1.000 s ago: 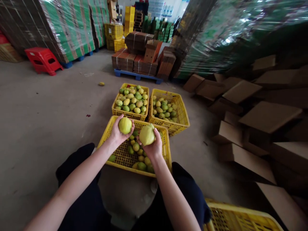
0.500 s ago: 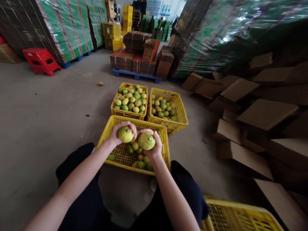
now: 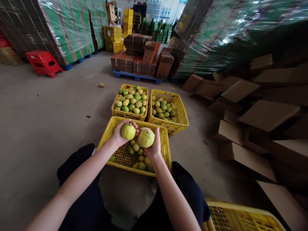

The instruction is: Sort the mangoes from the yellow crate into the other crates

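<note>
My left hand (image 3: pixel 118 134) is closed around a yellow-green lemon (image 3: pixel 128 132), its stem end facing up. Beside it, my right hand (image 3: pixel 155 148) cradles a second, paler lemon (image 3: pixel 145 138), with the thumb raised along its right side. Both fruits are held close together above a yellow plastic crate (image 3: pixel 127 166) between my knees. Inside that crate, loose lemons (image 3: pixel 141 166) lie mostly toward the right and near side, partly hidden by my hands and forearm.
Beyond stand a full crate of lemons (image 3: pixel 130 117) and a partly filled crate (image 3: pixel 181 110). Another yellow crate (image 3: pixel 243 208) is at lower right. Cardboard boxes (image 3: pixel 269 115) are heaped on the right. A red stool (image 3: pixel 44 62) and a loose fruit (image 3: pixel 101 85) are on the floor at left.
Both lemons have turned in my hands, their stem ends tipping upward and away. My right thumb has lifted off its fruit somewhat. The crates stay where they were.
</note>
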A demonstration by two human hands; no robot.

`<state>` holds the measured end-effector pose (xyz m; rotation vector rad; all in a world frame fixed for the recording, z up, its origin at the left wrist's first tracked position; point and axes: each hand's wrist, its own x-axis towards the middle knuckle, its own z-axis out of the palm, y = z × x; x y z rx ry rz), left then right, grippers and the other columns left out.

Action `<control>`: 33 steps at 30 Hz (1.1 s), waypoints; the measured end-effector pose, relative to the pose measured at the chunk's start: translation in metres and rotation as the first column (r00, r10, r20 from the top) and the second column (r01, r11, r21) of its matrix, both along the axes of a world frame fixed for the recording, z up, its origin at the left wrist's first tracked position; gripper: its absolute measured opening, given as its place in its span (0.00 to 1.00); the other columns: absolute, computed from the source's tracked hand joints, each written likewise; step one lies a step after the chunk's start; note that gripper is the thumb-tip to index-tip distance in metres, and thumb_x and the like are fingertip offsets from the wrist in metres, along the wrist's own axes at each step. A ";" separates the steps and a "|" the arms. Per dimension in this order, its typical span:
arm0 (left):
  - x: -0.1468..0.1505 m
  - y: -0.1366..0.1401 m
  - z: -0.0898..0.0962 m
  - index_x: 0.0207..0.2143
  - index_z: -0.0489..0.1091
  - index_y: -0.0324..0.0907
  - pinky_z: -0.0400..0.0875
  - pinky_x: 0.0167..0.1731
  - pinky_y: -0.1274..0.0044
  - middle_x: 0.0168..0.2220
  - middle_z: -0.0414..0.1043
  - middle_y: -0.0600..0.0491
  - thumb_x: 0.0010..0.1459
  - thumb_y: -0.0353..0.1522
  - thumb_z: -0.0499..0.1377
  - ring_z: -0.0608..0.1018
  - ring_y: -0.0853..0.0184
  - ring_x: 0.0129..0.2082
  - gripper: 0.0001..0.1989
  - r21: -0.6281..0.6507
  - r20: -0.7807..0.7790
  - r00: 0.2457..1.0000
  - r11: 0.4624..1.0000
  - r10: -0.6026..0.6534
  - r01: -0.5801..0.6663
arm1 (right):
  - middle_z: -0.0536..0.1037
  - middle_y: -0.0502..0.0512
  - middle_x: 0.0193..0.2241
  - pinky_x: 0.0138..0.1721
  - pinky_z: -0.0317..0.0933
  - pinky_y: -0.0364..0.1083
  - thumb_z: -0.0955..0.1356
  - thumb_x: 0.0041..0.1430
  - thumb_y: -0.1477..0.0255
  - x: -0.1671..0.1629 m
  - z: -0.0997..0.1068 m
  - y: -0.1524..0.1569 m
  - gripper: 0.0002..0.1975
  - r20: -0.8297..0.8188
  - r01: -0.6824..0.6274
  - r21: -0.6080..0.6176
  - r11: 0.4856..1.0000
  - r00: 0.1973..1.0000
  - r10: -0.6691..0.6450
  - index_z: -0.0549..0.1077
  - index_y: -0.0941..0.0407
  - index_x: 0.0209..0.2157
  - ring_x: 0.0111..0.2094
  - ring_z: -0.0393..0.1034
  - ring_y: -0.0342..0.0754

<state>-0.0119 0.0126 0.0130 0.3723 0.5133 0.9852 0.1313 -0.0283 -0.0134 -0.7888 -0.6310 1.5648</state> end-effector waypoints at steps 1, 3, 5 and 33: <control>0.003 0.001 -0.001 0.25 0.73 0.38 0.74 0.25 0.76 0.23 0.75 0.52 0.59 0.33 0.57 0.78 0.67 0.23 0.11 -0.110 0.028 0.998 0.993 0.056 -0.052 | 0.82 0.56 0.30 0.23 0.69 0.50 0.64 0.54 0.39 0.000 -0.001 0.001 0.31 -0.031 -0.018 -0.023 1.000 0.999 0.017 0.77 0.54 0.34 0.28 0.77 0.54; 0.007 0.003 -0.002 0.29 0.73 0.39 0.77 0.30 0.75 0.25 0.76 0.52 0.61 0.34 0.55 0.80 0.66 0.26 0.11 -0.264 0.068 0.985 0.955 0.160 -0.136 | 0.83 0.58 0.36 0.21 0.69 0.48 0.65 0.55 0.41 0.000 -0.002 0.003 0.31 -0.086 -0.047 -0.042 0.998 0.995 0.043 0.77 0.55 0.40 0.29 0.78 0.53; 0.009 0.004 -0.003 0.32 0.73 0.38 0.78 0.33 0.74 0.27 0.76 0.50 0.63 0.35 0.54 0.80 0.65 0.28 0.12 -0.322 0.087 0.972 0.929 0.220 -0.182 | 0.83 0.57 0.38 0.23 0.71 0.47 0.68 0.55 0.48 0.001 -0.001 0.004 0.26 -0.137 -0.072 -0.055 0.996 0.989 0.064 0.77 0.56 0.42 0.30 0.78 0.52; 0.008 0.005 -0.018 0.42 0.70 0.35 0.72 0.26 0.80 0.35 0.74 0.44 0.68 0.46 0.51 0.73 0.69 0.27 0.21 -0.252 -0.159 0.987 0.966 0.013 -0.053 | 0.78 0.53 0.25 0.20 0.64 0.43 0.69 0.53 0.48 0.009 0.000 0.009 0.23 0.031 0.132 -0.330 0.935 0.991 -0.129 0.72 0.55 0.34 0.20 0.69 0.45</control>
